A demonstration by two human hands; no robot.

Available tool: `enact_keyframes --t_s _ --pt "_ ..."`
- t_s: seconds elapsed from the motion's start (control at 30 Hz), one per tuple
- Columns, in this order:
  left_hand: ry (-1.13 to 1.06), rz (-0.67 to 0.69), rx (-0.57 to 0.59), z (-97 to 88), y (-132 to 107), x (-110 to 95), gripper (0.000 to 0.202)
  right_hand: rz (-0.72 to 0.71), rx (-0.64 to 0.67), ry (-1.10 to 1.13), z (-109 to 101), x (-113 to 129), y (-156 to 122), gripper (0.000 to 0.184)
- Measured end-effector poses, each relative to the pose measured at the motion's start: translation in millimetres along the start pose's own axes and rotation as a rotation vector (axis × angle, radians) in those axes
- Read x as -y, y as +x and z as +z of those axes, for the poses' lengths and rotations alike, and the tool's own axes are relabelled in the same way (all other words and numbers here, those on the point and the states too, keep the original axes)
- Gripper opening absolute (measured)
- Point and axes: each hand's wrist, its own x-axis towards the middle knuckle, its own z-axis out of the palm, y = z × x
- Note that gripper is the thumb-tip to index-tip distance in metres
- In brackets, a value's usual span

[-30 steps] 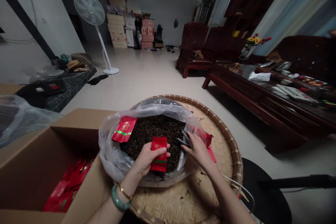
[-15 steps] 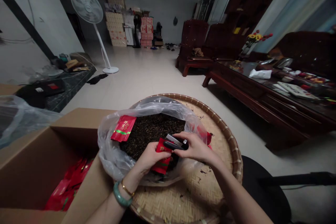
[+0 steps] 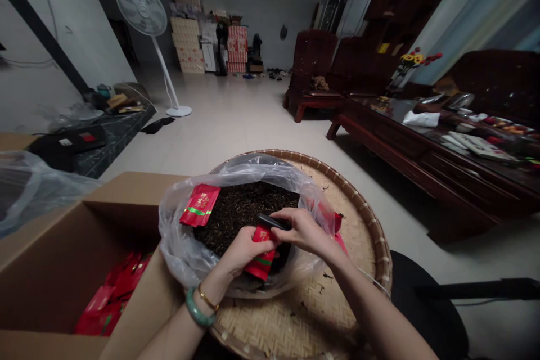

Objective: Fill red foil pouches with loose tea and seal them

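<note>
My left hand (image 3: 245, 250) pinches a small red tea packet (image 3: 262, 263) with a green stripe, above an open clear plastic bag (image 3: 177, 253) of dark loose tea leaves (image 3: 230, 219). In my right hand (image 3: 301, 229) is a black handheld bag sealer (image 3: 270, 220), its jaws closed across the packet's top edge. Several flat red packets (image 3: 201, 206) lie stacked on the leaves at the bag's left side. The plastic bag rests on a round woven bamboo tray (image 3: 358, 202). My right fingers partly hide the sealer.
A cardboard box (image 3: 135, 191) on the left holds many red packets (image 3: 113, 292). More red packets (image 3: 337, 222) lie at the tray's right, by a white cord (image 3: 375, 281). A black round stand (image 3: 426, 304) is at the lower right. Further off are a white fan (image 3: 141, 8) and a dark wooden table (image 3: 405, 152).
The sealer's jaws, apart half a second ago with a silvery inner face showing, have come together over the packet's top. My right hand has shifted slightly left; the left still holds the packet.
</note>
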Motion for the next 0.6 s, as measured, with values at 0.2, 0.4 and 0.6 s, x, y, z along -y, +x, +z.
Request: enact_keyframes --t_s 0.2,0.4,0.6 --pt "-0.036 -0.067 0.006 -4.5 -1.9 -1.4 0.043 0.206 -0.006 0.27 -13.1 -19.6 2.7 0.032" --pt "-0.032 -0.031 -0.01 -7.1 0.4 0.8 0.043 0.133 0.027 0.162 -8.0 -14.8 -3.4 0.036" --pt "-0.013 -0.023 -0.009 -6.6 0.5 -0.2 0.043 0.112 0.03 0.134 3.3 -8.3 -1.5 0.026"
